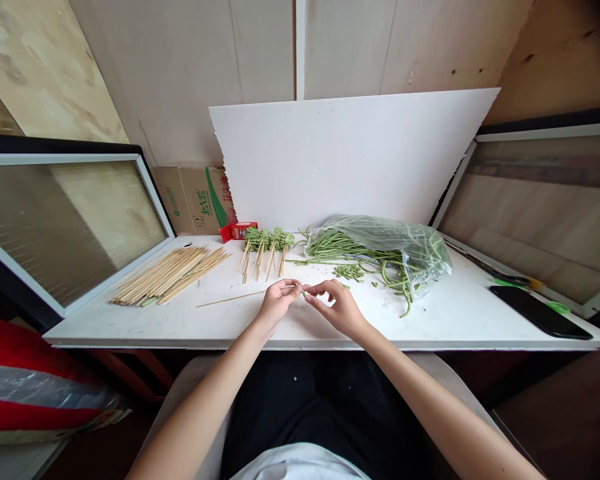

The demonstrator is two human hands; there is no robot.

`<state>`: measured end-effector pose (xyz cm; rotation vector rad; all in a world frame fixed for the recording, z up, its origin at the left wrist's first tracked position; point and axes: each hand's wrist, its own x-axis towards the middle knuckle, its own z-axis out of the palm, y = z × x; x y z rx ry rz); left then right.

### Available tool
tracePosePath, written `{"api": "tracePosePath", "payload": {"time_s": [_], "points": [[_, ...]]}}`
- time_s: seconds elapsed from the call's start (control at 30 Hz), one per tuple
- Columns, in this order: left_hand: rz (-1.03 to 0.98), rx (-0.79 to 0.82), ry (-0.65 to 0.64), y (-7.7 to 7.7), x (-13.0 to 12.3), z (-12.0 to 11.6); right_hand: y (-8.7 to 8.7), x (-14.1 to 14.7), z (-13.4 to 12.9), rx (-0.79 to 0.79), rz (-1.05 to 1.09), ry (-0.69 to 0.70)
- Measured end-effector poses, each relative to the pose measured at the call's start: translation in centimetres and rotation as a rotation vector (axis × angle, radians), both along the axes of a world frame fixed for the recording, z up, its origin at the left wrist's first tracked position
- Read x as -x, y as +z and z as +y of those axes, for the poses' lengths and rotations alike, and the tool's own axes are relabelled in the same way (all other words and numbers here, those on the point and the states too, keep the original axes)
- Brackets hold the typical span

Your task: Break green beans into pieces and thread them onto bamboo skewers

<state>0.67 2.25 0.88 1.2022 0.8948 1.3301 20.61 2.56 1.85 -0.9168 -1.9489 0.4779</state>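
Observation:
Near the table's front edge, my left hand (280, 300) pinches a small green bean piece (304, 292) between thumb and fingers. My right hand (336, 305) meets it from the right, its fingertips closed at the same piece. A single bamboo skewer (233, 299) lies to the left, its right end reaching my left hand. Behind my hands are several bundles of skewers with green bean pieces on their ends (270, 239). Cut bean pieces (349, 272) form a small pile beyond my right hand, beside long green beans (350, 248) in a clear plastic bag (420, 240).
Many bare skewers (163, 275) lie on the left of the white table (280, 333). A red box (239, 231) and a cardboard carton (195, 200) stand behind. A black phone (540, 311) and scissors (500, 272) are at the right. A white board (355, 160) leans at the back.

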Motion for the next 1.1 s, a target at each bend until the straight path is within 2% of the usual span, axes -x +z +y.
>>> {"api": "tracePosePath", "payload": {"time_s": [0.23, 0.33, 0.43, 0.53, 0.63, 0.73, 0.8, 0.9, 1.1], "points": [[0.101, -0.05, -0.041, -0.1, -0.9, -0.2, -1.3, 0.4, 0.6, 0.131, 0.102, 0.05], [0.3, -0.133, -0.096, 0.7, 0.7, 0.1, -1.6, -0.1, 1.2, 0.156, 0.102, 0.036], [0.656, -0.183, -0.044, 2.1, 5.4, 0.6, -1.6, -1.0, 2.1, 0.178, 0.104, -0.012], [0.95, -0.096, 0.132, 3.0, 12.0, 1.2, -1.3, -2.0, 2.8, 0.203, 0.112, -0.041], [1.171, 0.023, 0.291, 2.7, 17.9, 1.7, -1.0, -2.8, 3.3, 0.213, 0.131, -0.056], [1.212, 0.183, 0.264, 1.5, 21.4, 2.1, -0.7, -3.2, 3.5, 0.235, 0.146, -0.047], [1.203, 0.193, 0.228, 0.7, 22.2, 2.4, -0.7, -3.3, 3.5, 0.252, 0.153, -0.037], [1.245, 0.159, 0.189, -0.1, 22.3, 2.7, -0.9, -3.4, 3.7, 0.274, 0.169, -0.041], [1.323, 0.176, 0.233, -0.5, 21.3, 2.9, -1.7, -3.5, 4.2, 0.339, 0.22, -0.039]]}}
